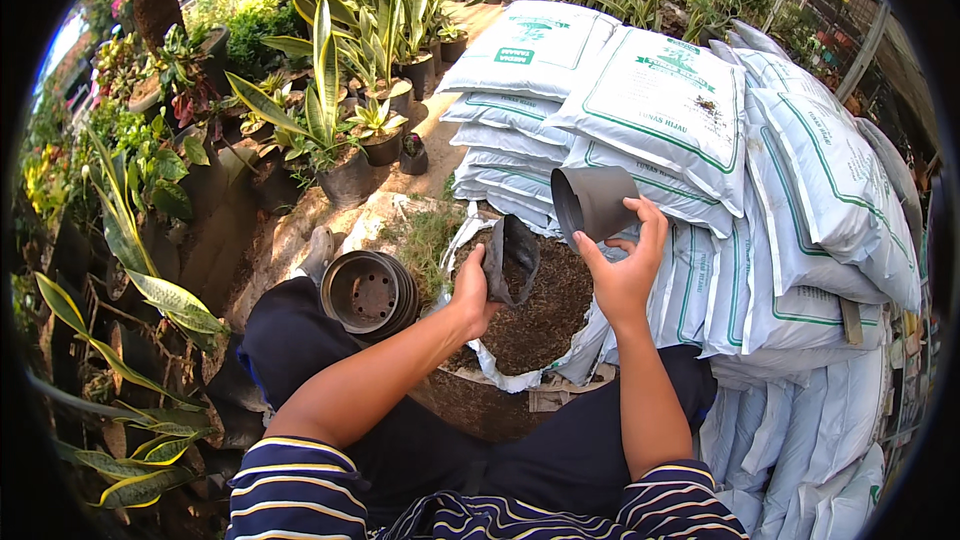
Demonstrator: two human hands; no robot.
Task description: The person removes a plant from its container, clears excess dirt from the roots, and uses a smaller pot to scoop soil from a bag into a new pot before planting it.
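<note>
My left hand (475,298) is closed round a soft black plastic planting bag (514,258), its mouth turned to the right. In my right hand (632,265) a dark plastic plant pot (600,197) is tilted on its side, its opening to the left; fingers and thumb grip its lower right part. Below both hands stands an open white sack (513,378) with its rim rolled down, filled with brown potting soil (545,325). A stack of empty black pots (368,292) with holes in the bottom sits left of my left forearm.
White bags with green print (660,100) are piled high at the right and far side. Potted snake plants (322,110) crowd the left and back. A small tuft of thin green grass (425,240) lies beside the sack.
</note>
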